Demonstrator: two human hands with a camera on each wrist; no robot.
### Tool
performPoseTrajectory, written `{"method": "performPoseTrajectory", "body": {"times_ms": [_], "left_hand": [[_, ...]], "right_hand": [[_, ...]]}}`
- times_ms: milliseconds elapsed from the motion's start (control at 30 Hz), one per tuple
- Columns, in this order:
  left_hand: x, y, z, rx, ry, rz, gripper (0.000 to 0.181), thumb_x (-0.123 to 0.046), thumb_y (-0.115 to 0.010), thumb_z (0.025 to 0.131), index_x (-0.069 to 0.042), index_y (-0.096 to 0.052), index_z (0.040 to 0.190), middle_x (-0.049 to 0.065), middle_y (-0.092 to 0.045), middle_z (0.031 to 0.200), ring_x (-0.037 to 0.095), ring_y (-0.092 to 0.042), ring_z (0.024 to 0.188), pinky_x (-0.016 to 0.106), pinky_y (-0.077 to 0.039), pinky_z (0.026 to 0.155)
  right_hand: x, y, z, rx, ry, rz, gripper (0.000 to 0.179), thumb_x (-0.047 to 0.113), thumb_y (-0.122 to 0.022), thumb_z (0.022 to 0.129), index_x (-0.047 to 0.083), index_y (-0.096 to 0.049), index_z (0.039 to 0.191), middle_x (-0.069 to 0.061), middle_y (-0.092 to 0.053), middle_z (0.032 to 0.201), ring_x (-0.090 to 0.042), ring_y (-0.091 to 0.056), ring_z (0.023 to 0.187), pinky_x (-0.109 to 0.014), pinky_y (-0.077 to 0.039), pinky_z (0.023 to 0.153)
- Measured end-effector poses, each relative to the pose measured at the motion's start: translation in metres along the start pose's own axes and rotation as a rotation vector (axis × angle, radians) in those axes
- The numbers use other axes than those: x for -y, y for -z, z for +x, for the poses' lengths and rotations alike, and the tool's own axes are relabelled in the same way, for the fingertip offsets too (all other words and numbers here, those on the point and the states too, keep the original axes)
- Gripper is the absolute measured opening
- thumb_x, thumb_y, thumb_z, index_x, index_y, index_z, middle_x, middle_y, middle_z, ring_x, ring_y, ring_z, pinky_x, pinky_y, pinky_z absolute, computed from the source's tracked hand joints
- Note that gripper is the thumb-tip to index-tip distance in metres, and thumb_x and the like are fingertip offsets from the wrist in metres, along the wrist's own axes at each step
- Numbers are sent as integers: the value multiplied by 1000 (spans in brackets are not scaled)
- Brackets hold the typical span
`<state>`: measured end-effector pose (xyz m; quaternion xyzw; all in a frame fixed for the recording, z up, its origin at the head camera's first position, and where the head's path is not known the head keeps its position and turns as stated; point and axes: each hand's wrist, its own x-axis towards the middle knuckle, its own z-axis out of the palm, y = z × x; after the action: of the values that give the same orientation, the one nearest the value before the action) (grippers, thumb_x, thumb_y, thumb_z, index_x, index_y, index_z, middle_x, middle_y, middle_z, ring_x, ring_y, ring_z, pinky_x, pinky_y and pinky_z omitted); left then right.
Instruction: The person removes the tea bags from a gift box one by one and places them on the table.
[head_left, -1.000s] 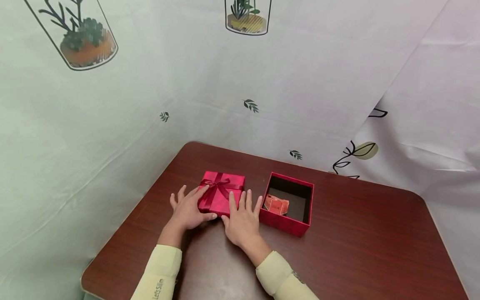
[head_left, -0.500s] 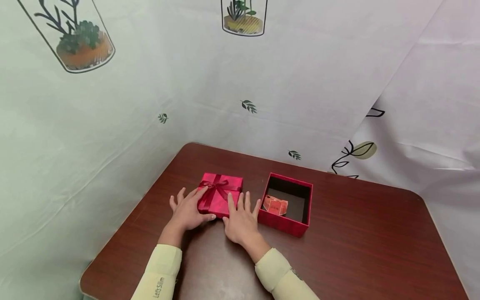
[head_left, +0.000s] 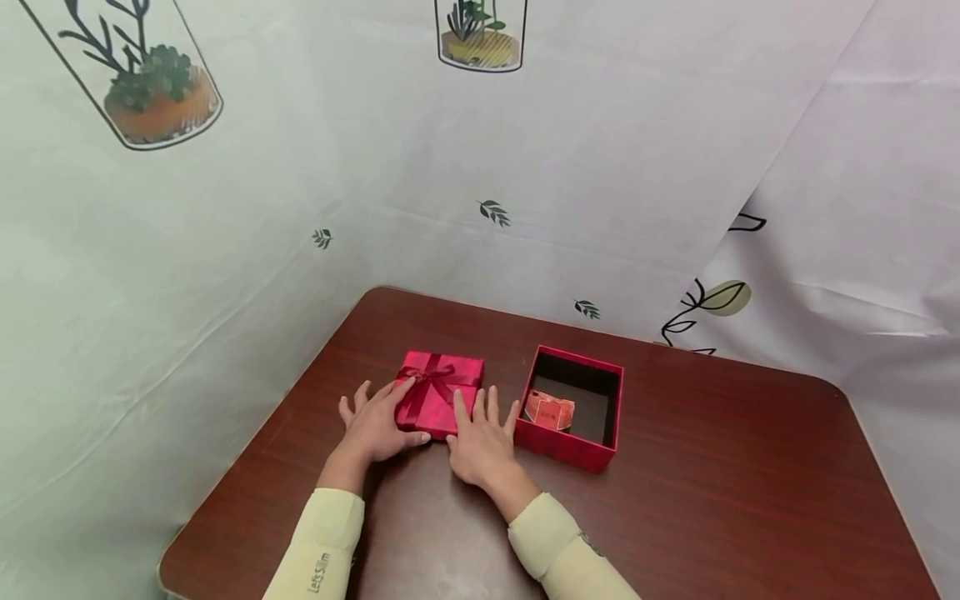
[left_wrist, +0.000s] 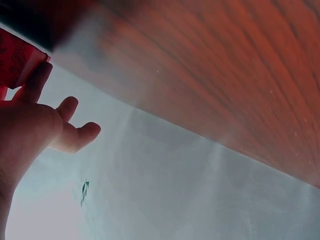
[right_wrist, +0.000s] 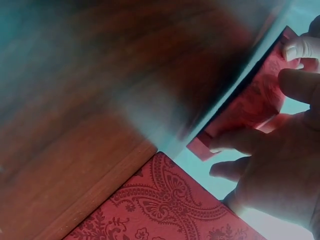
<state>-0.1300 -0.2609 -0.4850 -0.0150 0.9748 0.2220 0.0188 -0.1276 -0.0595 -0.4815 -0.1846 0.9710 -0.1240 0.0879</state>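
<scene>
A red gift-box lid point(head_left: 442, 408) with a dark red ribbon bow lies on the table in the head view. The left hand point(head_left: 377, 429) rests at its left side, index finger on top and thumb along the near edge. At the lid's near right corner is the right hand point(head_left: 483, 446), its fingers spread and fairly straight. Both hands touch the lid; the right wrist view shows fingertips against its side point(right_wrist: 255, 100). Just right of the right hand stands the red box base point(head_left: 570, 454), uncovered, with a small orange-red packet point(head_left: 550, 411) inside.
The dark brown wooden table point(head_left: 720, 475) has rounded corners. A pale hanging cloth point(head_left: 405, 150) with printed plants stands close behind it and along its left side.
The lid has shifted slightly toward the person, with both hands staying on it. The head view has also turned a little. The box base and packet keep their place on the table.
</scene>
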Motion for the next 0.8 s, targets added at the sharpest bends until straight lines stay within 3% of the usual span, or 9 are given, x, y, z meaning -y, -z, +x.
{"method": "performPoseTrajectory", "body": {"times_ms": [800], "left_hand": [[2, -8, 2, 3, 22, -1, 105, -47, -92, 63, -21, -44, 153, 20, -43, 149, 50, -13, 140, 73, 6, 103]], "right_hand": [[0, 2, 1, 51, -25, 34, 71, 40, -57, 99, 23, -25, 161, -20, -23, 161, -40, -5, 149, -67, 8, 110]]}}
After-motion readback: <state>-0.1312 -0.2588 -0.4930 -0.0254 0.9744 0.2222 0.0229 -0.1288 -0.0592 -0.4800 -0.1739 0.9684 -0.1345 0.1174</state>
